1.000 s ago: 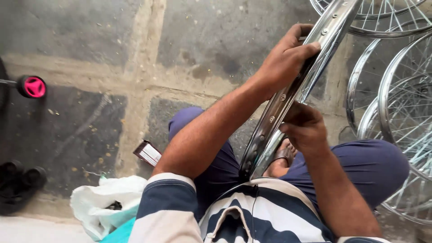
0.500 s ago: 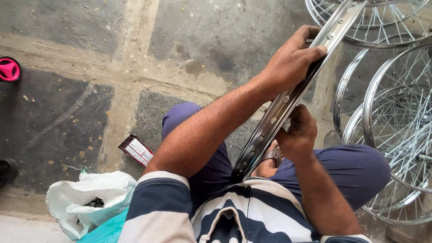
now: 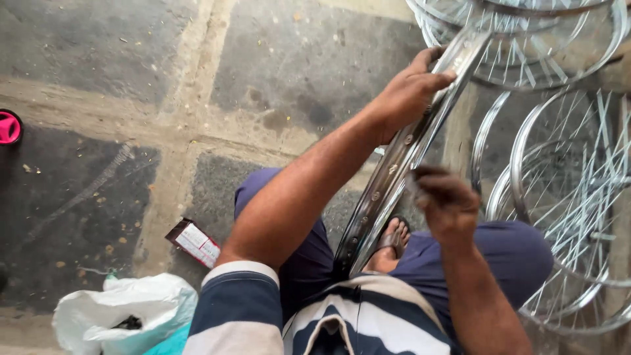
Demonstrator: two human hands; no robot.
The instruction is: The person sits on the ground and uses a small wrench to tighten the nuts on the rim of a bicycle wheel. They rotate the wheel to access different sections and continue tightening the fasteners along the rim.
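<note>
**Over the lap, one bare rim in two hands**

Across the seated person's lap slants a single bare bicycle rim, dull grey steel dotted with spoke holes. Left hand has its fingers clamped around the upper edge; right hand pinches fingertips together against the rim's middle. Several spoked wheels lie alongside, overlapping beyond exact count. One small carton, one white plastic bag.

white plastic bag, sm. carton, pink wheel, spoked wheels
</note>
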